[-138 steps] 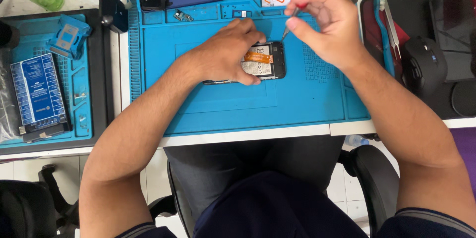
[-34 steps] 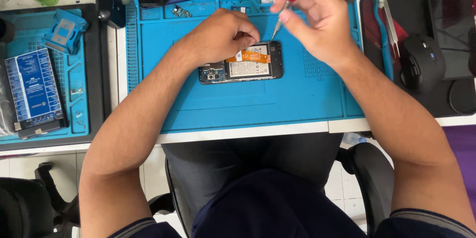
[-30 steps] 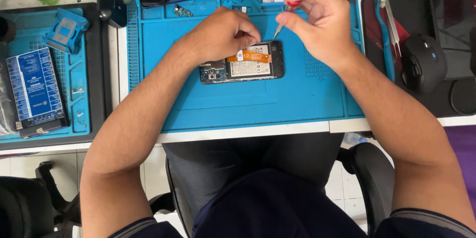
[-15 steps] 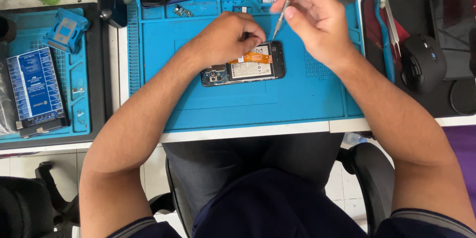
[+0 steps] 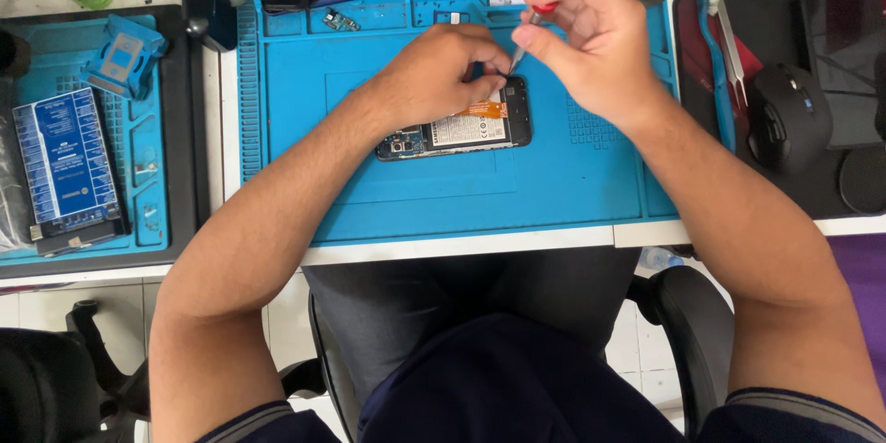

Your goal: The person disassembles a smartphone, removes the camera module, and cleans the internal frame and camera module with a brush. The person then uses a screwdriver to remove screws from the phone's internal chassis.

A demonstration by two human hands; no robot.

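Left hand (image 5: pixel 434 74) pins the opened phone (image 5: pixel 457 125) flat on the blue mat (image 5: pixel 554 185), mid-surface, fingers pressed on its top edge. Right hand (image 5: pixel 591 37) has fingers pinched on a red-capped screwdriver (image 5: pixel 526 32), tip at the phone's upper right. Risk: tip slips, gouges the orange flex (image 5: pixel 484 111).

White battery label (image 5: pixel 468 128) inside opened phone (image 5: pixel 457 129)

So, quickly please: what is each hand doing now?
Left hand: closed on the phone, pressing it to the mat.
Right hand: closed, holding a screwdriver.
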